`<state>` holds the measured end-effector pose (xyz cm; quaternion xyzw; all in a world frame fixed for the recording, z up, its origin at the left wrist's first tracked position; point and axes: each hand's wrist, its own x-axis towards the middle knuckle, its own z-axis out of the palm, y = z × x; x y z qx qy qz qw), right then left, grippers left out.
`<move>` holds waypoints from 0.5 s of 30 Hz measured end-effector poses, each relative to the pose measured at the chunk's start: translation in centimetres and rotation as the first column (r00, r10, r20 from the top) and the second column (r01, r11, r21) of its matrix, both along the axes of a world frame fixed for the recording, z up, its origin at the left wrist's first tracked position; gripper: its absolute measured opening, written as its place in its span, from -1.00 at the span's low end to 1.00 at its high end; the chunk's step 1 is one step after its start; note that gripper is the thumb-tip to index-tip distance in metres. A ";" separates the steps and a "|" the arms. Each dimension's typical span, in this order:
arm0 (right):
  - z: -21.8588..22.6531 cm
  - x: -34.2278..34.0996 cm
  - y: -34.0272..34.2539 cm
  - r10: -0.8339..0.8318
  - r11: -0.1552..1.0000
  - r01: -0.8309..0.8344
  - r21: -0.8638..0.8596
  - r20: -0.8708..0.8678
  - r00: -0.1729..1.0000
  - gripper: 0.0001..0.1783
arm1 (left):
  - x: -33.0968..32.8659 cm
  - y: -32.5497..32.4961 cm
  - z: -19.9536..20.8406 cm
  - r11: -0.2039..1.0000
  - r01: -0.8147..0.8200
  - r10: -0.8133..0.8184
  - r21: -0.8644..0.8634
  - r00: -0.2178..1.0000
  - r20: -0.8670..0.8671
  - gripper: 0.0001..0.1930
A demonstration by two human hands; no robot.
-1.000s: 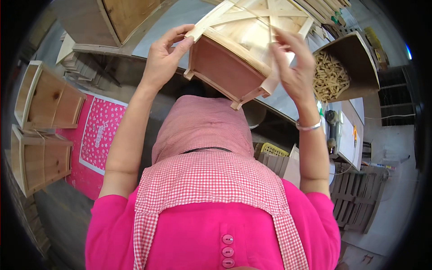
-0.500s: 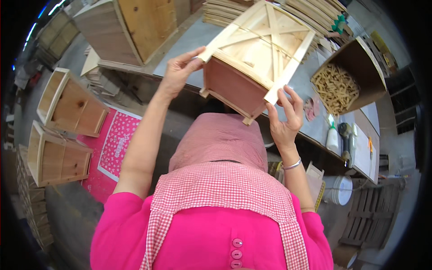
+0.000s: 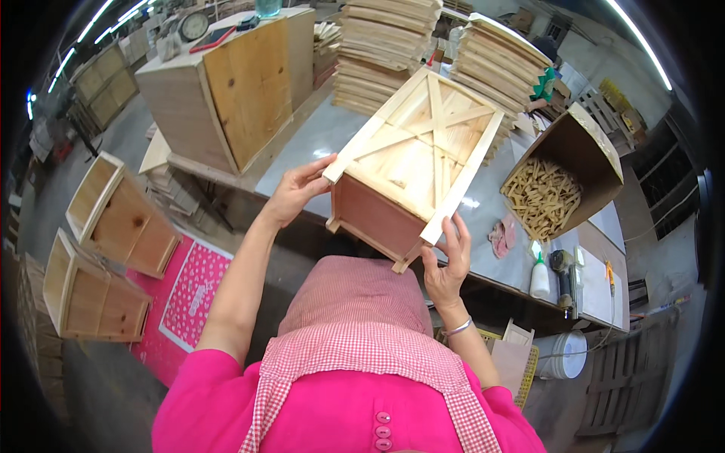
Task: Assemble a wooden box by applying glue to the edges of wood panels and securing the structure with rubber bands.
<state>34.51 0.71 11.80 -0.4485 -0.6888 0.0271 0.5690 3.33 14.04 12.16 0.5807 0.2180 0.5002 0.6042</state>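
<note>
The wooden box (image 3: 414,170) is up off the workbench and tilted, sitting just above centre at about twelve o'clock, its pale underside facing up with a frame of light slats around the edge and crossed slats bracing the thin panel inside. Its near side wall, a reddish-brown board, faces down toward six o'clock, with short corner posts poking out at its lower corners. It's pinched at two corners: one at nine o'clock on its outline, the other at five o'clock, and it touches nothing else.
</note>
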 end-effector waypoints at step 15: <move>24.4 5.1 6.2 -0.143 0.977 0.169 0.133 -0.184 0.973 -0.65 | 6.3 2.5 24.8 0.887 -0.256 0.342 0.384 0.923 -0.175 -0.61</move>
